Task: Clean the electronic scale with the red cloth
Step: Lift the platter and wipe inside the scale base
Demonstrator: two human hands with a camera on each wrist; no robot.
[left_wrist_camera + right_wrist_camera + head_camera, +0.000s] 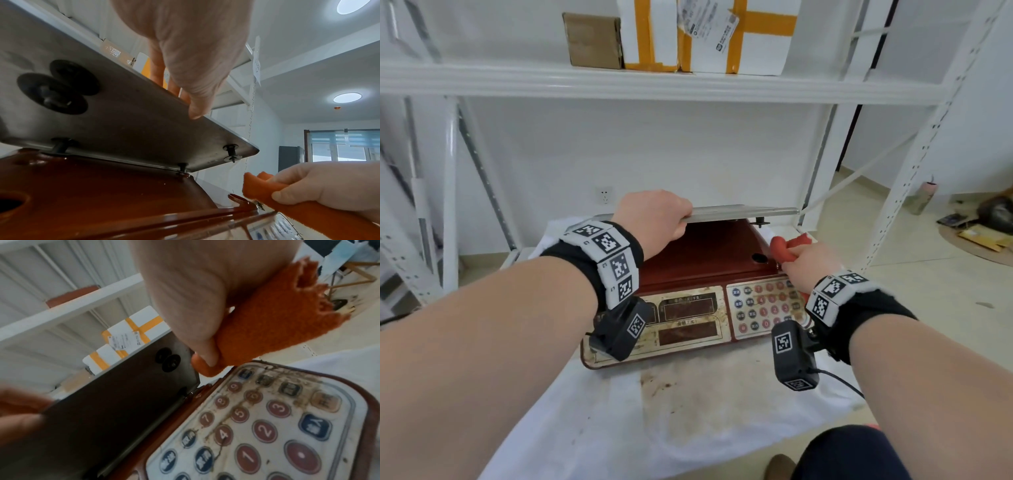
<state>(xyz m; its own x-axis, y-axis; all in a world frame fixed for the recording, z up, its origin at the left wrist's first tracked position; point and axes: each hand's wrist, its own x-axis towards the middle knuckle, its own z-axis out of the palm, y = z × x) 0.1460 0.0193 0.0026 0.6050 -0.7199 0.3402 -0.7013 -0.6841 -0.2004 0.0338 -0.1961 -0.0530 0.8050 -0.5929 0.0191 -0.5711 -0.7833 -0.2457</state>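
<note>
A red electronic scale [709, 253] with a dirty keypad [763, 308] sits on a stained white sheet. Its steel weighing pan [743, 212] is lifted at the front, tilted up off the red body. My left hand [657, 219] grips the pan's front-left edge, thumb under it [197, 107] and fingers on top. The pan's underside [123, 113] shows black pegs. My right hand [804, 263] holds the bunched red cloth [787, 248] at the scale's right rear corner, beside the body. The cloth [273, 324] [265, 190] fills the right fist, above the keypad [267, 426].
A white metal rack surrounds the scale; its shelf [654, 82] overhead carries cardboard and white parcels [705, 34]. Rack posts [914, 164] stand close on the right and left. The white sheet [688, 411] in front is stained brown. My knee [852, 455] is at the lower right.
</note>
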